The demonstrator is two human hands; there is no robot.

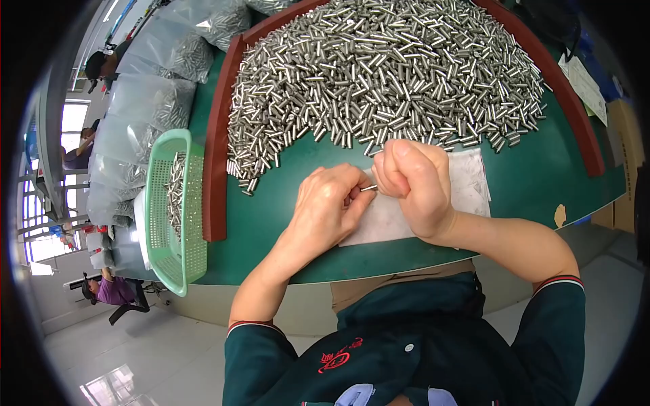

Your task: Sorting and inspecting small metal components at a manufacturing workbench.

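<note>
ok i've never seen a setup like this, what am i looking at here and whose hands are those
There's no robot here: these are a person's own bare hands. The single picture comes from a wide camera worn on their head, looking down, which is why straight edges bend.

On the green table lies a big heap of small metal pins, bordered by red-brown rails. To the left are a green basket with more pins and clear bags of metal pieces.

The left hand pinches one metal pin. The right hand is curled into a fist beside it; whether anything is inside, I can't tell. Beneath them lies a whitish sheet.
</note>
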